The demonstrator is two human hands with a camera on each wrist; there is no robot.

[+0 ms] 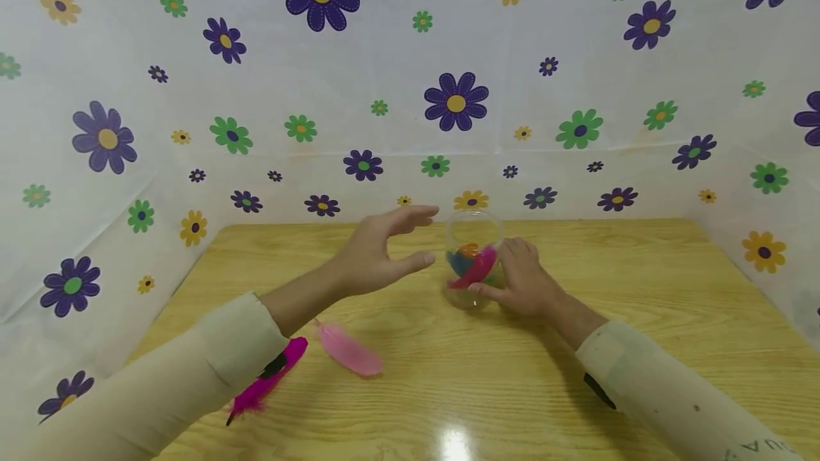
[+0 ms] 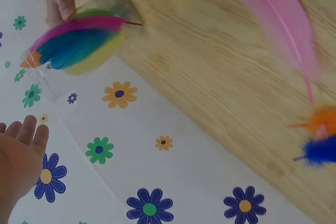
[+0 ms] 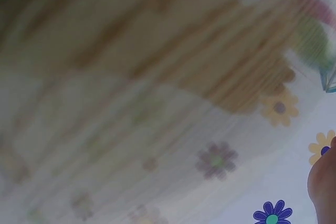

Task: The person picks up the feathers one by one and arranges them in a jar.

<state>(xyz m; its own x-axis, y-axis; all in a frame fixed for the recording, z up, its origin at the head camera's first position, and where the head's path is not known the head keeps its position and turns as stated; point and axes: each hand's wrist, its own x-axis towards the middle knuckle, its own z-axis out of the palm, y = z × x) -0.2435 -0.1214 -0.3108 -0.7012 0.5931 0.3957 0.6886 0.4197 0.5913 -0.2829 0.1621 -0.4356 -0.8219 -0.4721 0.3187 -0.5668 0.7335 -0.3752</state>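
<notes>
A clear jar (image 1: 475,297) stands upright on the table, holding pink, blue, orange, green and yellow feathers (image 2: 79,45). My right hand (image 1: 527,276) grips it from the right side, thumb at the front. To the jar's left, my left hand (image 1: 384,251) hovers with fingers extended and thumb apart, holding nothing and not touching the jar. On the table, a pale pink feather (image 1: 348,351) lies below the left hand. A magenta feather (image 1: 282,373) lies partly under the left sleeve. The right wrist view is mostly blurred, with a bit of hand at its right edge.
An orange feather (image 2: 323,121) and a dark blue feather (image 2: 321,150) lie on the wooden table (image 1: 410,404), hidden by the left arm in the head view. A white sheet (image 1: 384,134) printed with flowers rises behind the table and along both sides.
</notes>
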